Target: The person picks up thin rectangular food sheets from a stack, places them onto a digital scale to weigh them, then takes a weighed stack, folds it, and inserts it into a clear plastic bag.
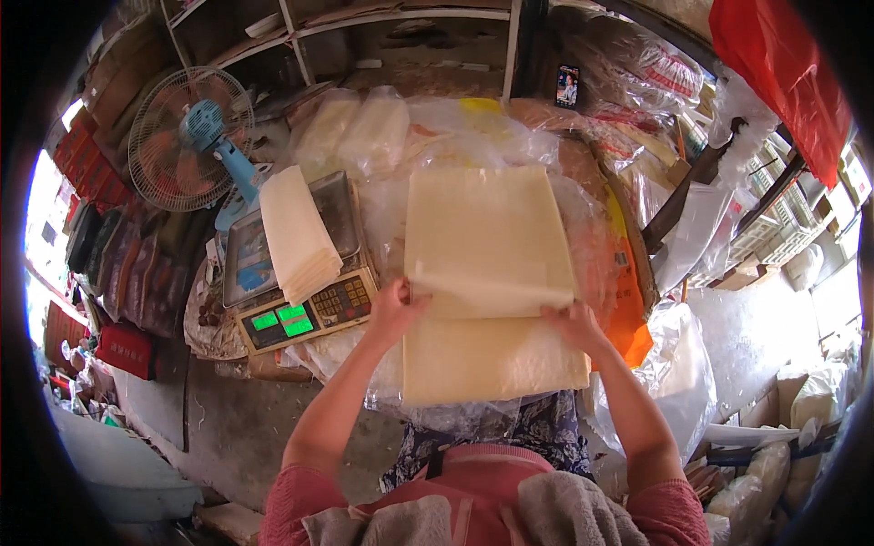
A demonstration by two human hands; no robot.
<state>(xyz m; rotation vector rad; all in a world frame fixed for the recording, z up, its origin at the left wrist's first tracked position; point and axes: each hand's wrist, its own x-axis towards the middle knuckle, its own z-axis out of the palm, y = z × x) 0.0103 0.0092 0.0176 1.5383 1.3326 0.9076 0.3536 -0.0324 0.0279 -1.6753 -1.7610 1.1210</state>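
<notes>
A pile of large, thin, cream-coloured sheets lies on clear plastic wrap in front of me. The upper layer of sheets is lifted by its near edge and tilted up away from me. My left hand pinches that edge at its left corner. At the right corner, my right hand grips the same edge. A folded bundle of the same cream sheets rests on the pan of a digital weighing scale to the left.
A blue desk fan stands behind the scale. Bagged goods and plastic wrap crowd the back, below wooden shelves. An orange bag lies at the right, a red cloth hangs top right, and white sacks sit low right.
</notes>
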